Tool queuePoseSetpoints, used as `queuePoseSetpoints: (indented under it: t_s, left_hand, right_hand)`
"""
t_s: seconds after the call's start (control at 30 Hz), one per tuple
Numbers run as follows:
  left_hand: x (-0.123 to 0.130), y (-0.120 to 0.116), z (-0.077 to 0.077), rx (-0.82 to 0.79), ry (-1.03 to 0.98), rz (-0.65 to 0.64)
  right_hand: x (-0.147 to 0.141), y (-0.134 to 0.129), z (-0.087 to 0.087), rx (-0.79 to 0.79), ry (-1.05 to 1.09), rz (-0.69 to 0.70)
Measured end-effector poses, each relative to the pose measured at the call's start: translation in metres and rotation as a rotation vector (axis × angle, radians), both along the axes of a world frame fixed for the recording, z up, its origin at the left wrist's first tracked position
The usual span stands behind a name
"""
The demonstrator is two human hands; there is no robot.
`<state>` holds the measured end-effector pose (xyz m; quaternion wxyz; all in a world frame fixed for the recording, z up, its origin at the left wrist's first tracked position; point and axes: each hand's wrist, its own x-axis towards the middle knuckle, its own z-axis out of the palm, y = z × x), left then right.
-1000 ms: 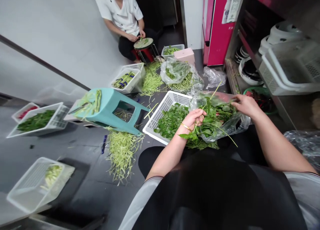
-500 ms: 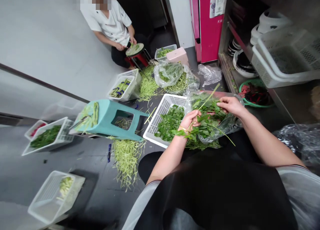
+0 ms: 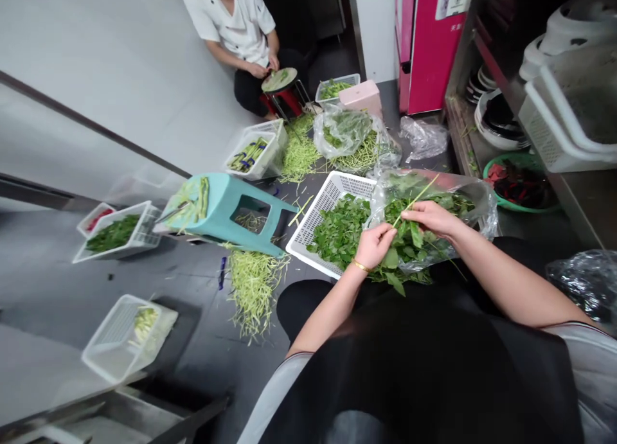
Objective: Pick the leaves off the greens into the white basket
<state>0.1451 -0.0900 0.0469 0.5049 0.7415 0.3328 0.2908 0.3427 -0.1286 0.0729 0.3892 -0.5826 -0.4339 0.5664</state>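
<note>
Between the fingertips of my left hand (image 3: 375,245) is a pale green stem (image 3: 420,193), slanting up to the right. My right hand (image 3: 430,217) pinches the same stem just beside the left fingers, with leaves hanging beneath. A white perforated basket (image 3: 302,241) holding a heap of green leaves (image 3: 341,225) lies to the left of my hands. Behind and under my right hand, a clear plastic bag (image 3: 484,203) lies open with more leafy stems in it. A yellow band circles my left wrist.
A teal stool (image 3: 219,206) carries stalks and a knife. Stripped stems (image 3: 253,290) litter the floor. Opposite, a person (image 3: 241,33) works at a round stool (image 3: 279,79). More baskets stand at left, including one (image 3: 113,344) nearer. A shelf with white crates (image 3: 559,126) is at right.
My hands have come closer together, the right moving in to pinch the stem beside the left. The view has shifted, and the person's hands opposite have drawn together.
</note>
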Motion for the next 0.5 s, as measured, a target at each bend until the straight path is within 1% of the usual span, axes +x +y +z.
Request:
queuePoseSetpoints:
  t_s: [0.07,0.13,0.17,0.23,0.3,0.33,0.37,0.43,0.47,0.5]
  left_hand:
    - [-0.019,0.0,-0.001,-0.047,-0.02,0.035]
    - [-0.045,0.002,-0.005,-0.191,-0.054,0.088]
    - [-0.059,0.004,-0.008,-0.274,-0.079,0.126]
    - [-0.087,0.006,-0.014,-0.423,-0.155,0.242]
    - [-0.11,0.008,-0.019,-0.532,-0.261,0.378]
    - [-0.12,0.009,-0.022,-0.581,-0.314,0.421]
    - [-0.128,0.01,-0.023,-0.631,-0.363,0.439]
    - [-0.14,0.012,-0.025,-0.725,-0.439,0.407]
    - [-0.145,0.014,-0.025,-0.757,-0.462,0.379]
    - [-0.149,0.015,-0.025,-0.776,-0.477,0.352]
  right_hand:
    - [0.001,0.007,0.003,0.03,-0.19,0.145]
    - [0.006,0.021,0.006,0.077,-0.404,0.272]
    - [0.006,0.031,0.008,0.115,-0.502,0.29]
    - [-0.004,0.062,0.011,0.211,-0.645,0.251]
    - [-0.031,0.097,0.012,0.271,-0.73,0.209]
    - [-0.049,0.113,0.013,0.279,-0.784,0.199]
    - [-0.068,0.127,0.013,0.278,-0.847,0.195]
    - [-0.105,0.142,0.013,0.288,-0.971,0.179]
    - [-0.121,0.142,0.012,0.297,-0.98,0.196]
    - [-0.134,0.138,0.009,0.291,-0.925,0.255]
